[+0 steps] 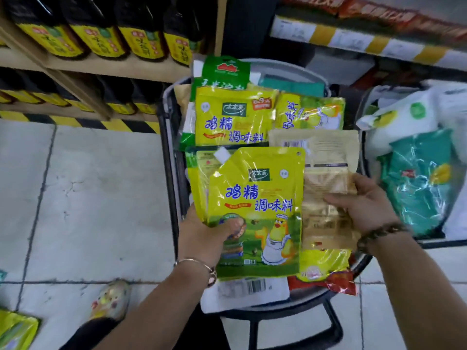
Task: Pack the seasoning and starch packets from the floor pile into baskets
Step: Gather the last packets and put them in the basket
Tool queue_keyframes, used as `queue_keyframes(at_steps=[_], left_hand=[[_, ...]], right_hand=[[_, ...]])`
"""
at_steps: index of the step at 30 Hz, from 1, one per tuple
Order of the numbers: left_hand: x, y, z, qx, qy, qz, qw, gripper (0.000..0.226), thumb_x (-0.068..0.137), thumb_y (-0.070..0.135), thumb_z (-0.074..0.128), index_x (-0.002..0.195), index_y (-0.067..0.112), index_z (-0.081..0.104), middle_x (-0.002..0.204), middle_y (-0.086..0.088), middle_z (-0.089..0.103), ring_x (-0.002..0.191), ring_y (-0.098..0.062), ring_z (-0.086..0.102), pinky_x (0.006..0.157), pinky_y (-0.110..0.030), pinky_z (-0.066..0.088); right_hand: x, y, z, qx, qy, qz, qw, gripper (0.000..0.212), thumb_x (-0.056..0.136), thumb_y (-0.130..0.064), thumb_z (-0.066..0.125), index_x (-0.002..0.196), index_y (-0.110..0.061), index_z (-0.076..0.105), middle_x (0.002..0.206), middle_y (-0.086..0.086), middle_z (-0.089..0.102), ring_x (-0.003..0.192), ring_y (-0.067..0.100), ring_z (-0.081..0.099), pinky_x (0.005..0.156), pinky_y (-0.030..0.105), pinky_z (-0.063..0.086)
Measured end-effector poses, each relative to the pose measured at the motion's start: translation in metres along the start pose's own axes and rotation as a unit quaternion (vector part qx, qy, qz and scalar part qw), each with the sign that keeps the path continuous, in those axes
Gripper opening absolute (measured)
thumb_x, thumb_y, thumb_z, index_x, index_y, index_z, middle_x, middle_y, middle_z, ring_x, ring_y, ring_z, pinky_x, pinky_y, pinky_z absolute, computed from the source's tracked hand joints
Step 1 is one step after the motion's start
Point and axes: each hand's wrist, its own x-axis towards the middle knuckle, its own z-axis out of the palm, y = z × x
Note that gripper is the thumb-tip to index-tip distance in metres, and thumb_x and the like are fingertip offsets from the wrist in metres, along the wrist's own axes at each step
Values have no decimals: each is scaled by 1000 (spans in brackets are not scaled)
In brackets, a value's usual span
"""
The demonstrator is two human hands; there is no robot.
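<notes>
Far left: wooden shelf (106, 66) stocked with dark bottles (75, 34) bearing yellow labels.

Near left: 1 yellow packet (15, 329) lying on the tiled floor (88, 198); 1 patterned shoe (111, 299) just right of it.

Centre: middle basket (166, 152), dark-rimmed and piled high.
- Far end: 1 green-and-white packet (227, 69).
- Nearer than that: 1 yellow seasoning packet (232, 117), with 1 more yellow packet (310, 112) to its right.
- Near edge: 1 white barcoded packet (242, 289) and 1 red-and-yellow packet (328, 279).

Left hand (209, 238), metal bangle (199, 266) at the wrist: grasps the yellow spouted pouch (260, 210) by its lower left, thumb across the front. The pouch is held face-up over the near part of the middle basket.

Right hand (364, 205), beaded bracelet (379, 233) at the wrist: fingers clasp the right edge of the tan packet (326, 210), which lies just right of the pouch and is partly under it.

Far right: right basket (434, 243), holding teal packets (417, 188) and white packets (404, 114).
</notes>
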Motion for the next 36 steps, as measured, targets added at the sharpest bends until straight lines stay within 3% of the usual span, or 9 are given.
queue_keyframes(at_steps=[3,6,10,13,17,24,30,33,36], left_hand=[[-6,-1,10,18,31,54,998,91,54,10,88,129,31,42,119,9,59,107,-9,59,92,-26,46],[-11,2,20,138,25,126,982,125,53,33,88,148,29,7,154,-7,12,136,-3,18,109,-19,16],[-1,-5,31,330,41,229,915,103,64,84,45,148,36,8,155,-18,-5,143,-37,0,113,-47,8],[5,-15,39,456,40,261,850,88,83,78,18,147,18,20,153,-25,11,137,-53,13,109,-59,11],[-2,-20,41,469,31,275,839,82,89,71,17,147,14,19,152,-28,12,136,-56,11,111,-58,10],[0,-17,40,484,-19,241,841,80,90,70,11,147,15,23,147,-30,26,131,-57,25,98,-65,28],[0,-17,7,516,-38,284,807,74,83,64,32,146,24,29,148,-18,35,129,-49,39,96,-58,38],[-2,-20,-22,487,-42,294,822,68,80,54,38,140,23,36,146,-11,42,128,-39,45,93,-54,45],[-2,-22,-65,440,-16,270,856,67,78,50,39,139,22,37,143,-9,46,123,-35,52,89,-50,48]], right_hand=[[10,2,1,-61,42,-21,997,61,73,2,72,128,-13,51,107,1,65,91,21,62,84,31,45],[8,2,8,-224,114,-119,960,77,79,-25,72,144,-17,31,133,7,49,118,27,50,96,36,39],[-4,0,35,-353,93,-162,917,87,82,-69,45,150,-25,11,157,15,7,144,30,11,115,49,14],[-4,8,57,-429,87,-184,880,100,71,-86,15,150,-28,-4,157,5,-17,144,23,-15,113,53,-7],[0,26,62,-403,126,-203,883,104,68,-87,5,151,-24,5,158,1,-9,146,22,-6,113,53,-5],[0,28,59,-434,103,-183,876,101,66,-83,5,148,-28,-10,149,-11,-27,144,15,-17,115,47,-9],[-14,16,65,-435,157,-237,854,88,79,-68,23,150,-20,6,158,12,6,145,29,7,114,55,4],[-25,5,80,-459,198,-326,802,66,83,-36,45,142,-18,21,151,21,27,138,38,25,108,64,15],[-42,-13,109,-449,197,-359,794,72,75,-23,53,140,-20,22,150,19,31,137,37,28,107,64,15]])
